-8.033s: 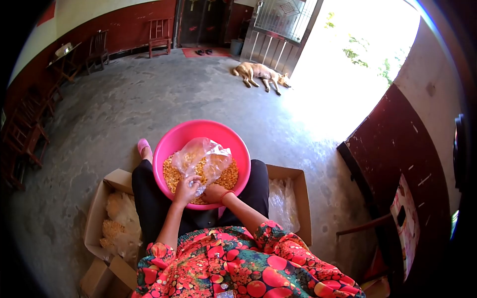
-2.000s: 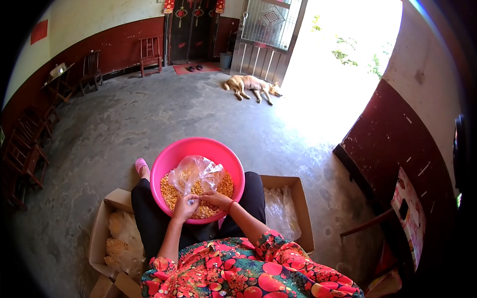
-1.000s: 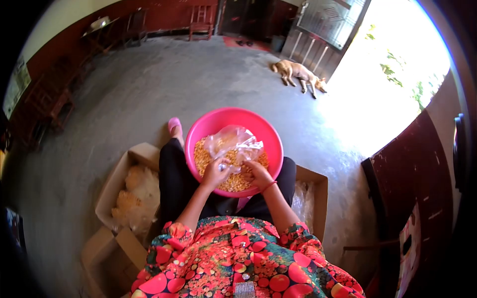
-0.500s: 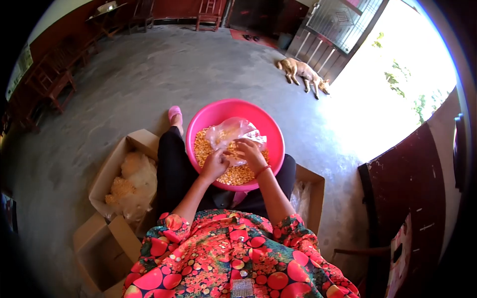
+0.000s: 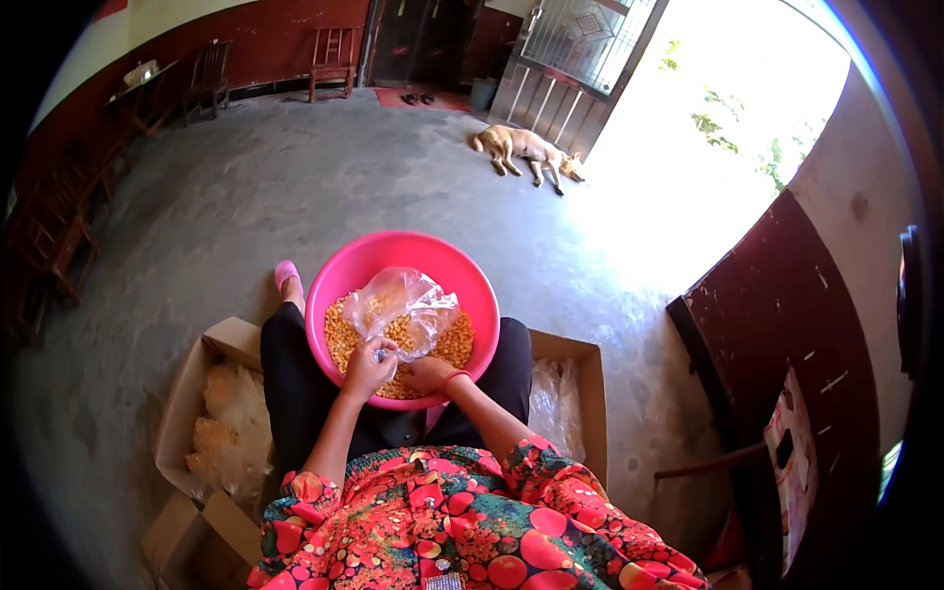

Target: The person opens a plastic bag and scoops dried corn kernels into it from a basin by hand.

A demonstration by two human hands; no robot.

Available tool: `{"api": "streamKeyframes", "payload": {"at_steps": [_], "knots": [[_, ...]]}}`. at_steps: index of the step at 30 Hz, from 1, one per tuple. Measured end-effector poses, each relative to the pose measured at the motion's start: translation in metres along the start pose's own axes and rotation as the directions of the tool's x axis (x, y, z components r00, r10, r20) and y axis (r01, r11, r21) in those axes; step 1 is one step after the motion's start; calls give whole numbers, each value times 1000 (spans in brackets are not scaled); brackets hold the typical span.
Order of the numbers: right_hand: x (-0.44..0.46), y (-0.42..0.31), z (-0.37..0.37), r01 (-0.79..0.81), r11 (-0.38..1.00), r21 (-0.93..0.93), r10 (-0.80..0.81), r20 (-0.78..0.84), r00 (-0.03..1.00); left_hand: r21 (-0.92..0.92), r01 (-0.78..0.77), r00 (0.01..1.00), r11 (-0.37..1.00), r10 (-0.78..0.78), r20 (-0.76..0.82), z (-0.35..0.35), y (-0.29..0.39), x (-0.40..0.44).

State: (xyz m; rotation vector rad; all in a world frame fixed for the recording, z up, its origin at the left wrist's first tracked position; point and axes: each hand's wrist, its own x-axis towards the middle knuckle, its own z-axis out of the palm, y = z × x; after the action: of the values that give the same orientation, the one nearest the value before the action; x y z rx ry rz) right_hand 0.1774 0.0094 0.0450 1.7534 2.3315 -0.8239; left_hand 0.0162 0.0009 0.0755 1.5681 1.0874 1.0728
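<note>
A pink basin [image 5: 482,295] rests on my lap, with yellow corn kernels [image 5: 454,341] in its bottom. A clear plastic bag [image 5: 411,300] lies over the kernels, crumpled and puffed up. My left hand [image 5: 370,367] is closed, pinching the near edge of the bag between thumb and fingers. Just right of it, my right hand [image 5: 431,375] is low in the basin at the near side, against the kernels and the bag's near end. Its fingertips are hidden, so I cannot see whether it holds anything.
An open carton [image 5: 177,433] at my left contains filled clear bags [image 5: 231,433]. Another carton [image 5: 593,403] at my right holds clear plastic bags [image 5: 557,403]. A dog [image 5: 526,149] lies by the open door [image 5: 575,69]. Wooden chairs [image 5: 334,61] line the wall.
My view has shifted, so the basin appears lower and further left. The right hand has moved from above the bag down to the kernels nearer me. My left hand still pinches the bag.
</note>
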Motion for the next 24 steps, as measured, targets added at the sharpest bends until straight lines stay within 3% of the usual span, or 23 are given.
{"api": "streamKeyframes", "payload": {"at_steps": [3, 5, 7, 9, 10, 12, 16, 18, 22, 24], "knots": [[3, -12, 6, 76, 997, 21, -77, 65, 995, 37, -70, 997, 997, 71, -19, 1, -6, 1], [-3, -19, 1, 225, 972, 67, -227, 33, 973, 50, -48, 999, 998, 49, -6, -1, -4, 1], [-13, -24, -9, 263, 959, 108, -266, 20, 964, 61, -26, 1000, 998, 26, 5, 0, -4, 1], [-5, -15, 0, 374, 926, 51, -368, -94, 925, 79, -101, 995, 992, 102, -18, 1, -9, 2], [-6, -14, 0, 374, 926, 51, -368, -94, 925, 80, -102, 994, 992, 103, -18, 1, -9, 2], [-11, -13, -5, 175, 872, 457, -216, 40, 976, 37, -2, 1000, 999, 1, 13, 0, -9, 1], [-25, -21, -23, 71, 810, 582, -139, 73, 988, 64, -5, 1000, 998, 4, 15, 0, -10, 2], [-24, -17, -21, -12, 671, 741, -98, 105, 990, 59, -29, 1000, 998, 28, 11, 0, -10, 2], [-23, -16, -20, 72, 650, 756, -105, -4, 995, 93, -62, 998, 994, 61, 18, -1, -7, 2], [-21, -13, -19, 155, 710, 687, -129, -90, 988, 56, 14, 1000, 998, -15, 27, -1, -3, 1]]}}
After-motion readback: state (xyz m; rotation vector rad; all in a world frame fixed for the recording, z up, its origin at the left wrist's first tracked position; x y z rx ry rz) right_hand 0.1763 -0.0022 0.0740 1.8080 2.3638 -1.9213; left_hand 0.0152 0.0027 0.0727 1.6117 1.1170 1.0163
